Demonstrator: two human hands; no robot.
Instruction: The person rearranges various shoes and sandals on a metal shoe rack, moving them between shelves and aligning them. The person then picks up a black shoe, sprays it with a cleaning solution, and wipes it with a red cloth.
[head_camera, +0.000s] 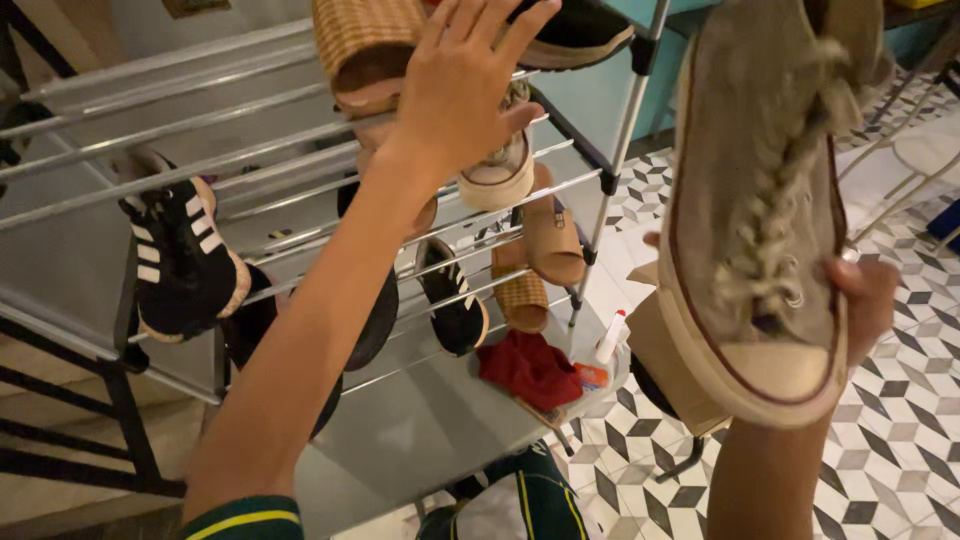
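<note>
Grey canvas, worn and dirty, fills the right side of the frame: this is the sneaker (760, 200) that I hold up in my right hand (868, 300). My fingers are closed around its toe end from behind, and the pale rubber toe cap points down toward me, with the frayed laces running up the middle.

My left hand (465, 85) is at the upper centre of the frame, fingers spread and flat, not gripping anything. It rests against the shoes on the upper bars of the metal shoe rack (200, 160). Just under my palm is a pale sneaker (497, 175) with its toe toward the camera, and beside my fingers, at the top, is a woven straw-coloured slipper (365, 45).

At the left of the frame, a black sneaker with white stripes (180, 260) stands on the bars. In the centre, lower on the rack, I see a tan sandal (553, 235) and a small black shoe (452, 300).

On the grey lowest shelf, at the lower centre, lies a red cloth (528, 368), and just beside it a small white tube with a red cap (609, 338); its label I cannot make out. A brown cardboard box (665, 350) stands near it, partly hidden behind the sneaker. To the right and below is a tiled floor (900, 430) with a black, grey and white pattern.
</note>
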